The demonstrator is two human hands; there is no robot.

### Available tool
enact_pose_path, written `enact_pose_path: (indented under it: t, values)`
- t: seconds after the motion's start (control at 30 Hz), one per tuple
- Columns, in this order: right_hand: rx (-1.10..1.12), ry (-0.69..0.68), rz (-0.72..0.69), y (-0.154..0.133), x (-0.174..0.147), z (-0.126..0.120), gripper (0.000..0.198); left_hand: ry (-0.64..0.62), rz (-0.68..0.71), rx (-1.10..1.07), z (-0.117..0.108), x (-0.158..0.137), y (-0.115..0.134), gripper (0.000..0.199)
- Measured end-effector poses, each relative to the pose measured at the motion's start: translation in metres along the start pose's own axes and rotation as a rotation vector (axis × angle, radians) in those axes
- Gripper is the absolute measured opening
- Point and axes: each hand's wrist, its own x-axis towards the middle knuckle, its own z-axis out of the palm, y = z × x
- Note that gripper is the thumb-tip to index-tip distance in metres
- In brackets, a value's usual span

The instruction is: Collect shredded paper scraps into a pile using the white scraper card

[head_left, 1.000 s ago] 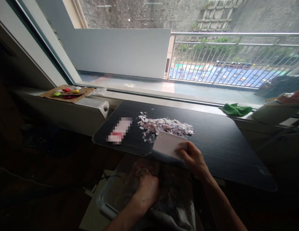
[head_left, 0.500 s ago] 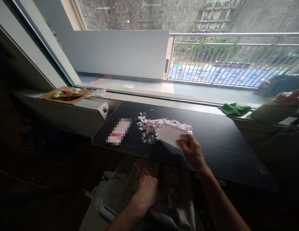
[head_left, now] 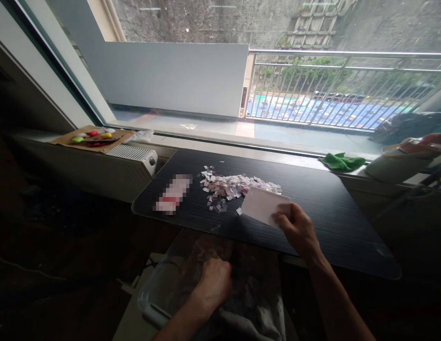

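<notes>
My right hand (head_left: 299, 226) grips a pale, flat card (head_left: 263, 204) by its right end, thumb on the near face. The card is tilted just over the near edge of a heap of small paper scraps (head_left: 234, 185) on the black table (head_left: 327, 208). One loose scrap lies beside the card's left corner. Below the table edge, my left hand (head_left: 216, 279) is closed in a fist over a see-through plastic bin (head_left: 144, 293) with a bag and more scraps inside. What its fingers hold is hidden in shadow.
A blurred pink and red slip (head_left: 173, 194) lies at the table's left. On the sill are a green cloth (head_left: 343, 161), a pale container (head_left: 387, 163) and brown cardboard (head_left: 64, 138) with coloured pieces. A white radiator (head_left: 135, 158) stands left of the table, beneath the window.
My right hand has drawn the card a little right and toward me, away from the heap. My left hand stays nearly in place. The whole view has shifted slightly.
</notes>
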Motion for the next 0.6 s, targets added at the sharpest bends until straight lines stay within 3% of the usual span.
enact_pose_path:
  t: [0.13,0.33,0.5,0.6]
  values:
    - [0.047,0.059,0.069,0.015,0.003,0.001,0.025,0.044,0.000,0.002,0.003,0.000,-0.001,0.030]
    - [0.223,-0.025,0.221,0.022,0.002,0.005,0.033,0.032,-0.003,0.011,0.003,0.001,0.000,0.030]
    - [0.435,-0.090,0.224,0.015,0.001,0.010,0.036,0.067,0.007,0.004,0.006,0.001,-0.001,0.030]
    - [0.442,-0.087,0.206,0.016,0.003,0.010,0.036,0.064,0.004,-0.001,0.007,0.001,-0.002,0.031]
